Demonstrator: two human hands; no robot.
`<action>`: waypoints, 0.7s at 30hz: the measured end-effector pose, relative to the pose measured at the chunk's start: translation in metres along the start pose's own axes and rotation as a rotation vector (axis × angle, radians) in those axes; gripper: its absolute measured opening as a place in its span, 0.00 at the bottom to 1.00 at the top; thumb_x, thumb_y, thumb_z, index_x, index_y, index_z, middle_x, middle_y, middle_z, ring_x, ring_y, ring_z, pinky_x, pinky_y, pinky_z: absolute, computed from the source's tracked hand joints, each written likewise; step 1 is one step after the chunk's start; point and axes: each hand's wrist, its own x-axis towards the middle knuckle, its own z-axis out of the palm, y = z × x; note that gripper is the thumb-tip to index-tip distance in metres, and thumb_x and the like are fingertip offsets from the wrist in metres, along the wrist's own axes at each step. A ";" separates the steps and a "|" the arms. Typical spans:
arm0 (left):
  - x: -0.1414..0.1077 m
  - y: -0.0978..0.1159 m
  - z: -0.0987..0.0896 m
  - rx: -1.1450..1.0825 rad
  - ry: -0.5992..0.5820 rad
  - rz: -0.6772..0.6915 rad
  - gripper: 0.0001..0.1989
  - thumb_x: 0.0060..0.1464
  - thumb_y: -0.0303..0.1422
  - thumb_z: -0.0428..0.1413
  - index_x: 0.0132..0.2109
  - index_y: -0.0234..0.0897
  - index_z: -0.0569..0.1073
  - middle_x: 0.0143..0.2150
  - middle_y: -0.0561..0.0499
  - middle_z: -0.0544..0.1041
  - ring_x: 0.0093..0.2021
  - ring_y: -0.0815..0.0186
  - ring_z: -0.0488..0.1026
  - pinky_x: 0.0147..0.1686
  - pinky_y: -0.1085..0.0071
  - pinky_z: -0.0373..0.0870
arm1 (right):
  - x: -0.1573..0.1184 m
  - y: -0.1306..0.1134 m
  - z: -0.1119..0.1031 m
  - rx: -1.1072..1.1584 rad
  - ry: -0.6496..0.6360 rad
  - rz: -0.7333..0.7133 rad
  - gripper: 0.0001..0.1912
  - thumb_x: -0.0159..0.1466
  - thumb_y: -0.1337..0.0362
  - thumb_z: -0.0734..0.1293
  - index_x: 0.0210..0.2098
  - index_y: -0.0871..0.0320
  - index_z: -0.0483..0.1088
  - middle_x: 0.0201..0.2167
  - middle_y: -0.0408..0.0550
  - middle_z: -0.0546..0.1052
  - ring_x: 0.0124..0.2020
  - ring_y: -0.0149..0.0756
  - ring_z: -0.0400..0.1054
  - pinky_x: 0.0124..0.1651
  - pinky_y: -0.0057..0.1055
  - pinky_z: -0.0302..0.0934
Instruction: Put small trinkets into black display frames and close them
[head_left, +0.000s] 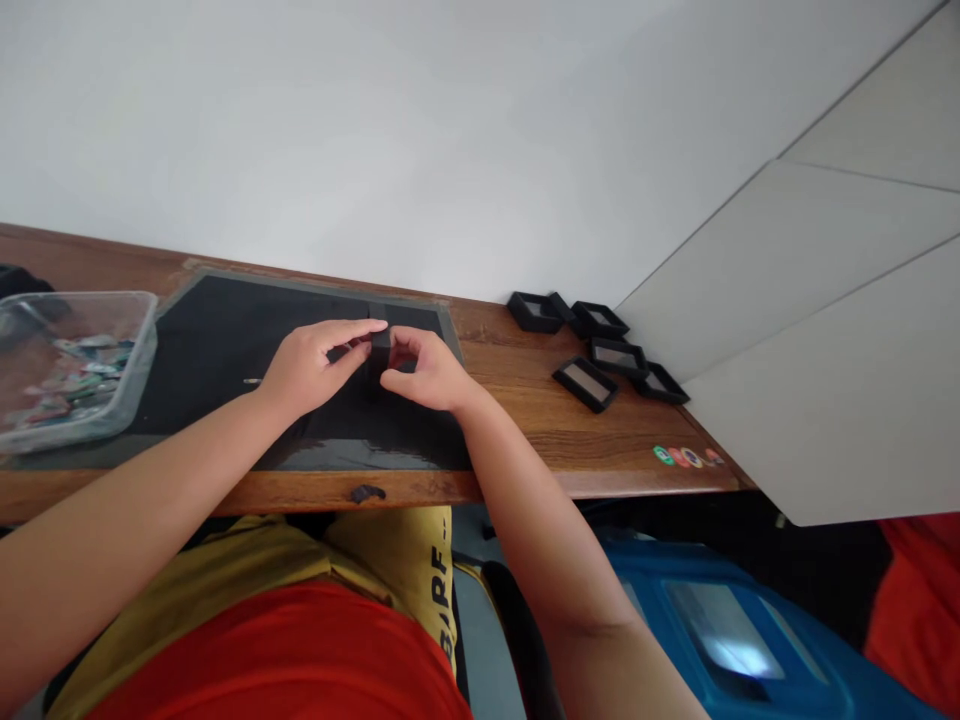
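A small black box (380, 348) stands between my two hands over the black mat. My left hand (304, 368) pinches its left side, with the thumb and fingertips closed on it. From the right, my right hand (429, 370) grips the same box with curled fingers, its thumb near the lower front. The fingers and the dark mat behind hide part of the box, so its lower edge is hard to make out. A tiny light-coloured piece (252, 381) lies on the mat just left of my left hand.
At the left sits a clear plastic tub (139, 385) of small mixed pieces. Several shallow black trays (586, 384) lie on the wooden table (510, 385) at the right, near a white panel (810, 400). Round stickers (691, 458) mark the front edge. A blue container (675, 570) is below.
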 end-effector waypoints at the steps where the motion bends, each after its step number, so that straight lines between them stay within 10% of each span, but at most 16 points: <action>1: 0.000 0.001 0.000 0.017 0.016 -0.007 0.18 0.68 0.37 0.57 0.58 0.41 0.86 0.50 0.46 0.89 0.45 0.58 0.86 0.46 0.63 0.82 | 0.000 0.000 0.001 0.001 0.015 -0.030 0.07 0.52 0.62 0.69 0.30 0.55 0.68 0.28 0.39 0.73 0.32 0.33 0.67 0.41 0.34 0.63; 21: 0.001 0.001 0.003 -0.019 0.021 0.000 0.21 0.70 0.36 0.54 0.62 0.34 0.82 0.50 0.42 0.89 0.44 0.58 0.86 0.42 0.65 0.80 | 0.010 0.006 0.019 0.255 0.221 -0.021 0.14 0.50 0.64 0.71 0.25 0.53 0.59 0.23 0.34 0.66 0.26 0.28 0.58 0.34 0.30 0.55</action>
